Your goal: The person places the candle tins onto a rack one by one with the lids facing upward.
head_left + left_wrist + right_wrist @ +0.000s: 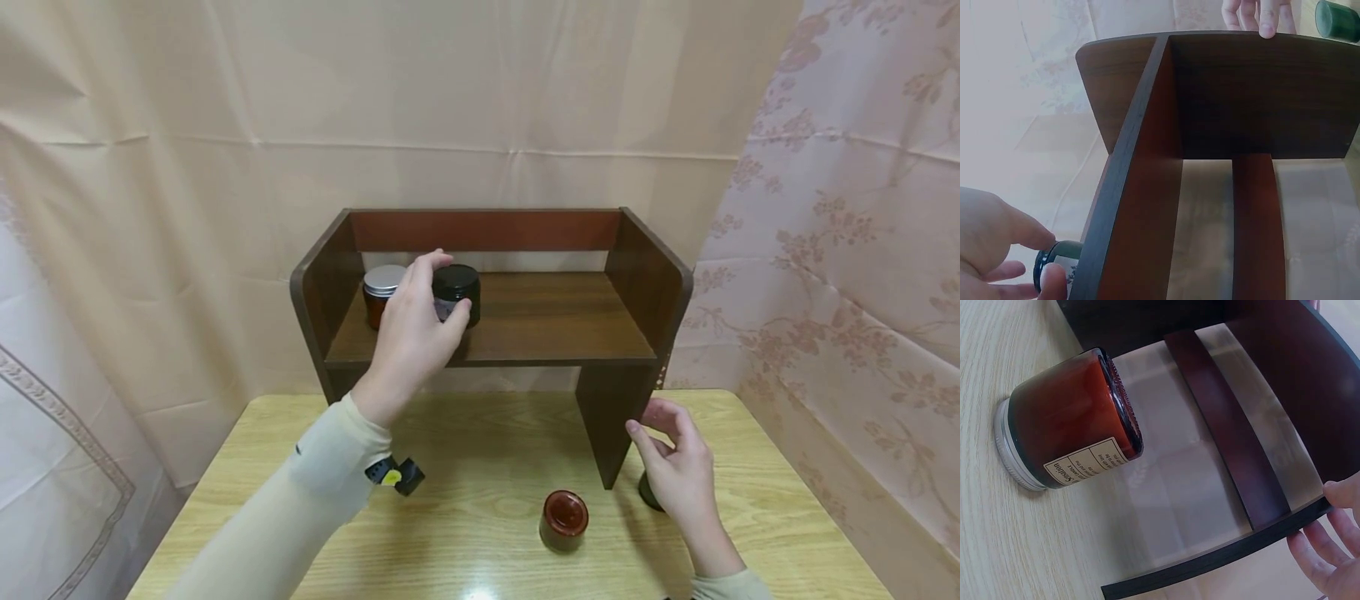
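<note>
On the upper board of a dark brown desk shelf, a black-lidded dark jar stands with my left hand around it. In the left wrist view, the left fingers and thumb grip this jar near its lid. Left of it is an amber jar with a silver lid, partly covered by the hand. My right hand holds the front edge of the shelf's right side panel, thumb on one side and fingers on the other.
An amber candle jar stands upside down on its silver lid on the wooden table, in front of the shelf. A dark green jar is outside the right panel, mostly hidden by the right hand in the head view. Curtains hang behind.
</note>
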Demonstrator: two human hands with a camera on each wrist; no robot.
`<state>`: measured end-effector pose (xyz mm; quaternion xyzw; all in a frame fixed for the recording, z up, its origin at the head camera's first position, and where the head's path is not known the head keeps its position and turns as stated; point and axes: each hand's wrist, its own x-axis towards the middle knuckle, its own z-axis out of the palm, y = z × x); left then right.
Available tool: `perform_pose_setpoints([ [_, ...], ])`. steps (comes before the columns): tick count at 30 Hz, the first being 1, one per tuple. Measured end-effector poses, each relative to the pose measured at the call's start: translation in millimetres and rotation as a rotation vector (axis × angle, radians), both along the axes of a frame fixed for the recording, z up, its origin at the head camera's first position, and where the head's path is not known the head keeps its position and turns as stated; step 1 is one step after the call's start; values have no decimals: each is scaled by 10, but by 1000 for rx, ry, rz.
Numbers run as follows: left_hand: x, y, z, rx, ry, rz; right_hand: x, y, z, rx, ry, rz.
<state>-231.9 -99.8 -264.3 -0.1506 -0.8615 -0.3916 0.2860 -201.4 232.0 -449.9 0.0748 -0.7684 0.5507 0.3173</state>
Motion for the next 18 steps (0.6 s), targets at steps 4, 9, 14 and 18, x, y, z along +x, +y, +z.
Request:
perform_pose_setpoints([
  [4,104,-64,-33,-12,28,-20,2,-7,0,-12,3,5],
  [9,309,-178,-87,-24,14,-67,-3,-17,1,-14,6,12],
  [14,482,-322,-181,-28,26,-88,-1,-13,3,-11,-1,9],
  [18,583,-455,-277,-34,37,-85,0,-5,2,-9,-10,4],
])
